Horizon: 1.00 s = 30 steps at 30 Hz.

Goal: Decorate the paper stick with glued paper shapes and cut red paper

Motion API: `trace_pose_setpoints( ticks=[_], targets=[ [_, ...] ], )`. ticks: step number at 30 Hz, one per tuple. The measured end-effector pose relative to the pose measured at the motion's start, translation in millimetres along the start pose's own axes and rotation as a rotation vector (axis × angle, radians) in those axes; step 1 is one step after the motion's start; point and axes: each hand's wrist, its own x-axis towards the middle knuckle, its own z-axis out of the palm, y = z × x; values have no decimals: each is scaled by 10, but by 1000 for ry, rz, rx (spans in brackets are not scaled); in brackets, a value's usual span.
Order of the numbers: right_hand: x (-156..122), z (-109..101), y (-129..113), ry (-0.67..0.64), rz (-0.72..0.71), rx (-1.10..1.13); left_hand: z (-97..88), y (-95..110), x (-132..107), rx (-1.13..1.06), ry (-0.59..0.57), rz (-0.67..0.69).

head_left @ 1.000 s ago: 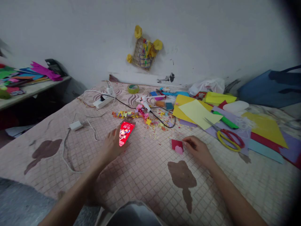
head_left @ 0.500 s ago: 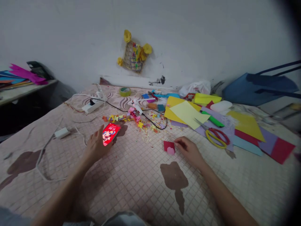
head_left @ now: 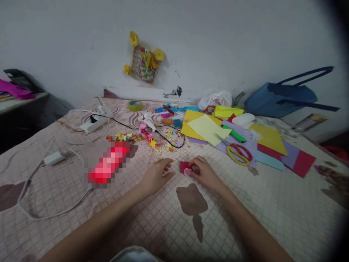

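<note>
My right hand (head_left: 206,174) is over a small dark-red paper square (head_left: 184,165). Its thumb and fingers are pinched at a pink rounded paper cut-out (head_left: 187,172), which overlaps the square's lower edge. The fingers cover the square's right part. Just left of the square, my left hand (head_left: 157,177) hovers with curved fingers apart and nothing in them. Further left lies a phone (head_left: 110,162) with a red screen, blurred into blocks.
Scissors (head_left: 237,153) lie on coloured paper sheets (head_left: 208,129) at the right. A glue gun (head_left: 149,123) with a black cord stands behind paper scraps (head_left: 171,142). At left are a power strip (head_left: 95,123) and a white adapter (head_left: 53,158). A blue bag (head_left: 278,100) sits at back right.
My left hand has left the phone and moved right, close to the red square. My right hand has shifted left over the square, its fingers now at the pink cut-out. The view has turned slightly right.
</note>
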Motion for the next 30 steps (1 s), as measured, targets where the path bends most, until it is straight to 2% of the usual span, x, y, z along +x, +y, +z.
trace_pose_setpoints(
  ticks=[2, 5, 8, 11, 15, 18, 22, 26, 28, 30],
  targets=[
    [2, 17, -1, 6, -3, -24, 128, 38, 101, -85, -14, -10],
    [-4, 30, -17, 23, 24, 32, 217, 80, 185, -178, 28, -23],
    [-17, 52, -86, 26, 103, 212, 234, 140, 198, -253, 49, -30],
    [-13, 97, -187, 23, 160, 447, 235, 185, 184, -369, -14, -51],
    [15, 133, -261, 62, 226, 704, 234, 172, 184, -562, -80, -182],
    [23, 130, -268, 13, 270, 778, 227, 143, 189, -659, -107, -232],
    [9, 170, -294, -50, 255, 743, 230, 144, 180, -708, -104, -235],
    [22, 164, -259, -53, 224, 695, 231, 161, 165, -826, -60, -324],
    [50, 36, -134, 23, 203, 487, 221, 149, 163, -885, -31, -360],
    [82, -206, 91, 196, 204, 103, 206, 124, 166, -932, -13, -390]
  ],
)
